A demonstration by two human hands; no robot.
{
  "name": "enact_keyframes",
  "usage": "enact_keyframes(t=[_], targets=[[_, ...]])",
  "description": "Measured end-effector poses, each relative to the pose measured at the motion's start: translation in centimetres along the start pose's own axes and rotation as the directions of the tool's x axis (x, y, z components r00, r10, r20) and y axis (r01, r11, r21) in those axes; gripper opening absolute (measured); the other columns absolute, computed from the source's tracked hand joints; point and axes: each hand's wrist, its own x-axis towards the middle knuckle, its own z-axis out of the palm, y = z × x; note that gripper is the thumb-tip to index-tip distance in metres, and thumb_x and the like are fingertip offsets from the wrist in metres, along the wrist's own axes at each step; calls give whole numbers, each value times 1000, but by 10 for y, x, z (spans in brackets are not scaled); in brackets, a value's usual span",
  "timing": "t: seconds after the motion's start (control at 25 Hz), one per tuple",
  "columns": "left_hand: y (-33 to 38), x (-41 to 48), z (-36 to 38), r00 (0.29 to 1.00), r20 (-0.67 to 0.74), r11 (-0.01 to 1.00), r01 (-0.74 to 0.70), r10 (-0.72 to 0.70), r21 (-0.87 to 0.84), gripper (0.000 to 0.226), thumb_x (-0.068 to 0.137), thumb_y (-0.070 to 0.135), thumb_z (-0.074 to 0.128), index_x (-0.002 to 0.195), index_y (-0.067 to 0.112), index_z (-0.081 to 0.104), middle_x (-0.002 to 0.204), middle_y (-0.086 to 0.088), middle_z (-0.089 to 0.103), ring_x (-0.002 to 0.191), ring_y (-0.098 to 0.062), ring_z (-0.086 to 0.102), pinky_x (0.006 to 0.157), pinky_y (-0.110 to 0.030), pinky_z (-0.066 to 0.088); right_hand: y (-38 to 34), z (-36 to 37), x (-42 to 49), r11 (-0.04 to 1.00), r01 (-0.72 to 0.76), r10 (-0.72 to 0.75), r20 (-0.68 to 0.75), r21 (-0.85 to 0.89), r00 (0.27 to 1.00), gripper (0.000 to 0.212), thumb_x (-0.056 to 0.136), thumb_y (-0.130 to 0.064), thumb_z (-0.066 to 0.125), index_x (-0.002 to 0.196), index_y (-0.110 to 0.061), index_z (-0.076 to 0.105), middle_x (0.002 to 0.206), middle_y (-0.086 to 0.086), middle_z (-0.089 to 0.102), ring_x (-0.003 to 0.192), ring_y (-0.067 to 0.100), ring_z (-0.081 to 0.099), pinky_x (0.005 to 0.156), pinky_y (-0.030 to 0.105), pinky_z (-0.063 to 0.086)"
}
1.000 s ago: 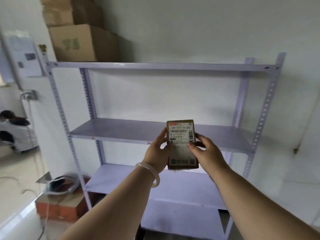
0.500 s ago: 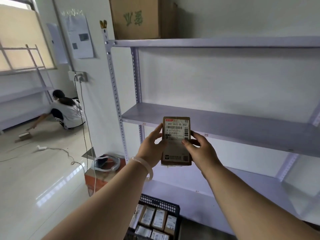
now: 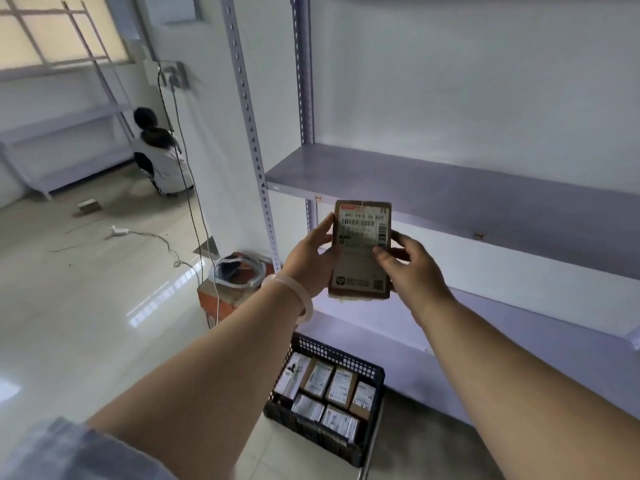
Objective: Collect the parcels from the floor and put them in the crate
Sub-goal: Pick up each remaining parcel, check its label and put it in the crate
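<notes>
Parcel point(image 3: 361, 249): small brown cardboard box with a white barcode label, held upright at chest height, well above the crate and in front of the middle shelf point(image 3: 450, 188).
Left hand point(image 3: 311, 263): clamped on the parcel's left edge, fingers behind, thumb on the front; pale bangle point(image 3: 294, 296) on the wrist.
Right hand point(image 3: 412, 268): clamped on the right edge, thumb across the label.
Crate point(image 3: 346, 358): black mesh plastic, on the floor below the parcel, beside the rack's lowest shelf; already packed with labelled boxes in rows.
Step in hand: probably carrying this parcel down to the crate.
To do it well: lower with both hands, aim for a gap or lay flat on top of the packed rows, keep clear of the crate rim, release only once supported.
Risk: little free room in the crate, so a dropped parcel could slide off.
</notes>
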Motion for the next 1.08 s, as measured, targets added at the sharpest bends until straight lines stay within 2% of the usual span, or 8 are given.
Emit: enact_keyframes(t=[0.24,0.4,0.48,0.56,0.64,0.88,1.0,1.08], targets=[[-19,40,12,993,-3,988,114,-115,-104,58,98,11,47,144,42,29,132,7,53,111,-18,55,86,-52,54,24,1,48,998,-15,17,51,-56,999,48,86,-45,63,131,-33,50,115,-6,61,109,22,58,88,47,55],[-42,59,18,988,2,987,155,-155,-43,59,97,11,48,143,44,30,132,8,56,115,-21,58,85,-53,55,49,9,61,996,-70,73,60,-47,996,51,85,-45,64,132,-33,49,118,-3,61,112,24,58,88,48,54],[-51,69,23,989,19,989,148,-148,-20,58,98,12,47,144,43,30,131,10,55,113,-19,58,85,-44,56,60,11,67,994,-92,95,39,-59,995,51,86,-46,63,133,-33,48,120,-3,60,112,23,57,88,47,54],[-65,82,29,989,39,990,144,-144,14,57,98,12,46,144,40,30,128,12,55,109,-15,59,79,-29,58,75,14,74,988,-133,134,2,-80,991,50,87,-46,62,133,-33,47,121,-3,59,111,22,57,89,43,54],[-86,97,35,984,85,987,154,-157,32,57,98,12,47,145,39,30,129,10,54,107,-15,60,77,-25,57,94,19,78,979,-185,183,-32,-89,983,51,87,-46,62,134,-32,47,121,-4,60,109,21,58,88,41,54],[-191,138,39,934,239,963,265,-266,39,57,97,12,49,142,43,34,125,10,57,98,-10,64,79,-36,58,178,70,84,921,-389,382,-150,-20,912,50,85,-42,66,132,-34,50,118,-7,61,98,17,64,69,34,59],[-266,159,29,886,300,935,345,-353,80,56,97,13,49,141,43,34,120,11,59,101,-15,65,83,-42,57,240,119,86,875,-484,478,-166,2,863,48,85,-40,66,131,-33,51,113,-8,62,87,7,63,55,16,52],[-321,169,24,859,320,917,382,-399,120,56,97,13,48,141,44,32,115,13,60,97,-13,65,80,-39,58,287,153,87,832,-554,548,-170,14,819,48,85,-40,67,130,-32,52,107,-10,64,81,3,63,54,16,50]])
